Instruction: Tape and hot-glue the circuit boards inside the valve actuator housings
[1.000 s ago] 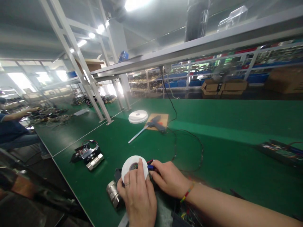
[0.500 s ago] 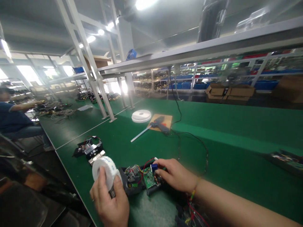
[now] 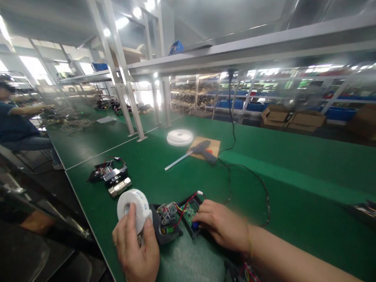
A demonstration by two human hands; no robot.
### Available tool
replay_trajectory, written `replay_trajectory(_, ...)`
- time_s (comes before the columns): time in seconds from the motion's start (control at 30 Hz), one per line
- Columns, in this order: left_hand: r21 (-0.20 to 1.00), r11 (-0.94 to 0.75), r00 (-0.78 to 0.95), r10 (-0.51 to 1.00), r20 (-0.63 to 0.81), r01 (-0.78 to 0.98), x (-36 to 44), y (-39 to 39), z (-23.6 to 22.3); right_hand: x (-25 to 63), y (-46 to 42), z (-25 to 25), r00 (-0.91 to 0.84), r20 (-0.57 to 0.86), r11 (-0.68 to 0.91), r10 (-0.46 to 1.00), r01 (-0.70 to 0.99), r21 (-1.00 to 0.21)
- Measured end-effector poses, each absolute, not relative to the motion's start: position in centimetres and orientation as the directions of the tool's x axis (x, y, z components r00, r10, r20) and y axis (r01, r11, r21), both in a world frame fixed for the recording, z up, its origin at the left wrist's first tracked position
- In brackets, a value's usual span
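- Lower middle: left hand (image 3: 136,247) is gripping a white roll (image 3: 138,205).
- Right hand (image 3: 221,225) is touching a blue part (image 3: 194,225); can't tell if pinching.
- Tugging is risking a loose red wire (image 3: 182,214).

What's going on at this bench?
A person is working bare-handed on an opened device. The left hand holds a roll of white tape beside it. The fingertips of the right hand are at a small blue part by the green circuit board; whether they grip or press it is unclear. Beyond, a glue gun lies on a tan square, with a white disc-shaped item next to it.
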State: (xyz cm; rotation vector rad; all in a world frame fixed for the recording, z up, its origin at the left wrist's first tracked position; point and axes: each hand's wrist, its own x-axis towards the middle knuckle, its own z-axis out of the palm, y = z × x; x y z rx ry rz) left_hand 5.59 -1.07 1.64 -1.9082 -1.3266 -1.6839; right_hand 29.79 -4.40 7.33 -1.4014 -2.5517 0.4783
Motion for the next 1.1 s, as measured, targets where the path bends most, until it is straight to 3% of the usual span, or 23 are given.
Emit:
replay_trajectory(0.3,0.419,-0.527,-0.130,0.499,0.857,0.739,5.6,-1.3,1.5,29.9,-4.2,8.1,-0.599,-0.021,0.544,0.800,0.741,-0.395)
replay_trajectory(0.5,0.460,-0.512,-0.153,0.531,0.833,0.726,5.8,-1.4,1.7,29.9,-2.5,8.3,-0.541,-0.120,0.404,0.832,0.740,-0.537)
replay_trajectory(0.7,0.482,-0.494,-0.182,0.538,0.823,0.724,5.8,-1.7,1.7,29.8,0.2,8.0,-0.489,-0.342,0.207,0.803,0.766,-0.609)
replay_trajectory(0.9,0.485,-0.488,-0.177,0.550,0.817,0.726,5.8,-1.7,1.8,28.9,1.1,8.5,-0.425,-0.473,0.110,0.772,0.822,-0.559)
replay_trajectory(1.1,0.508,-0.490,-0.192,0.559,0.807,0.709,5.9,-1.7,1.7,28.3,0.3,9.0,-0.402,-0.428,0.173,0.810,0.860,-0.481)
